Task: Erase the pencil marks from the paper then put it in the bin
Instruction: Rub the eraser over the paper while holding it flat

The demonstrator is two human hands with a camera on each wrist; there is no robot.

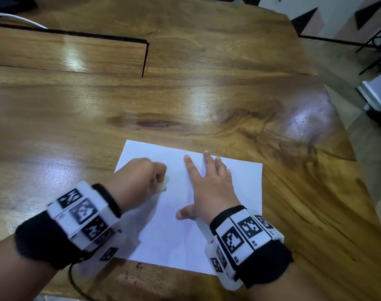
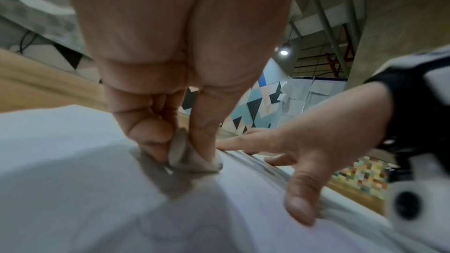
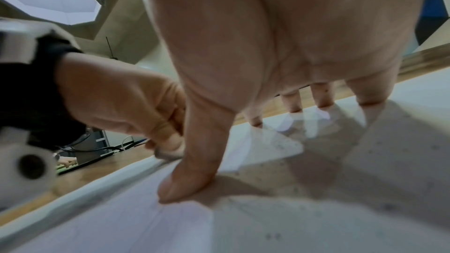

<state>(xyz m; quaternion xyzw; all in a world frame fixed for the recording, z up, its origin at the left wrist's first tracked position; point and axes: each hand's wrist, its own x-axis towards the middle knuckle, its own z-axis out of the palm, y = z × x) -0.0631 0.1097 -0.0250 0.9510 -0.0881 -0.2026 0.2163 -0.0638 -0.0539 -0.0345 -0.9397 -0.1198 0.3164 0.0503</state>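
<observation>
Wooden table (image 1: pixel 185 101), glossy, knotted grain, filled most of the head view; patterned floor and dark furniture legs showed at the upper right of the frame.

Item 1: paper (image 1: pixel 239 183), 1 white sheet, lay flat on the table in the lower centre of the head view, its right edge near the table's edge. Faint pencil lines ran across it beside the eraser in the left wrist view; in the head view the sheet read as almost blank. Small dark specks on the paper in the right wrist view, likely rubbings, though I could not be sure.

Item 2: eraser (image 2: pixel 187 153), small, pale grey, its lower end pressed onto the paper, left-centre of the sheet.

Item 3: left hand (image 1: pixel 139 179), fingers curled, thumb and fingertips pinching the eraser; blurred in the head view, which suggested rubbing.

Item 4: right hand (image 1: pixel 209 187), fingers spread and straight, tips and thumb pressing the sheet flat, grasping nothing.

Item 5: bin, not seen in any view.

Status, as judged: erasing underway, with some marks apparently left by the eraser. Outstanding: finishing the erasing, lifting the sheet, carrying it to the bin.
</observation>
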